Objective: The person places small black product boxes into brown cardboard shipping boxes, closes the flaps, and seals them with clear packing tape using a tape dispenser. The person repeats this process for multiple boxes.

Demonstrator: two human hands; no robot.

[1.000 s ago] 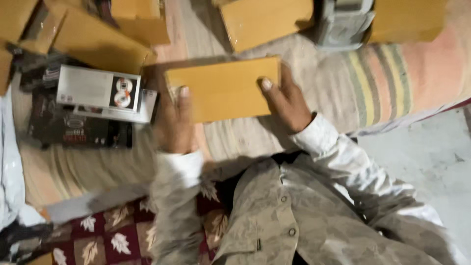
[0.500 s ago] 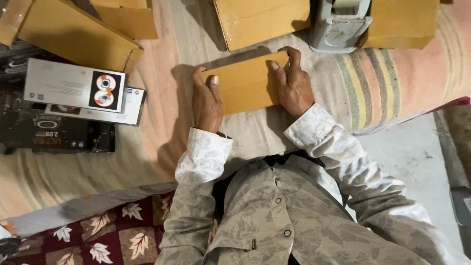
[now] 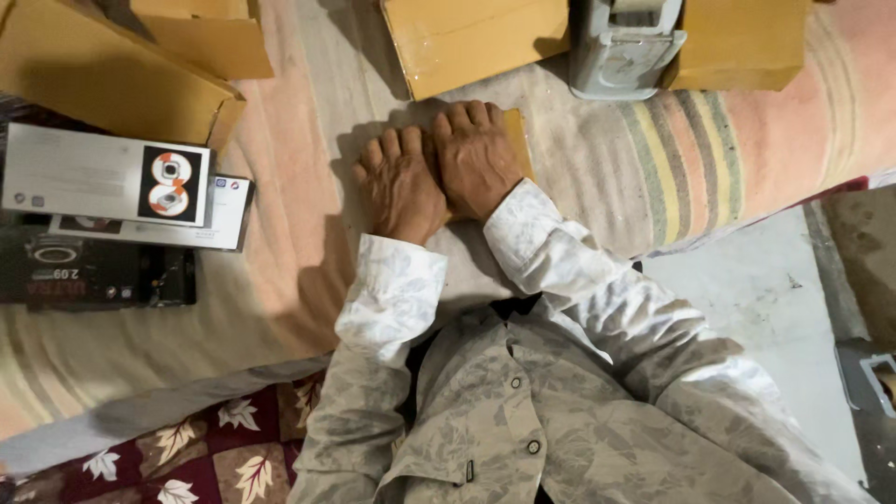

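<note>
Almost hidden under both hands [image 3: 439, 173]: flat yellow-brown cardboard piece [image 3: 516, 140].

A small yellow-brown box [image 3: 519, 140] is peeking out from under the hands. The blanket [image 3: 709, 159] is showing pink, yellow, green and cream stripes. The sleeves [image 3: 551, 252] are looking white with faint grey marks. The vest [image 3: 523, 411] is wearing a grey-brown leaf pattern. The dark red cloth [image 3: 187, 448] is showing cream leaves. The flat box [image 3: 84, 173] is looking grey-white with a black square.
</note>
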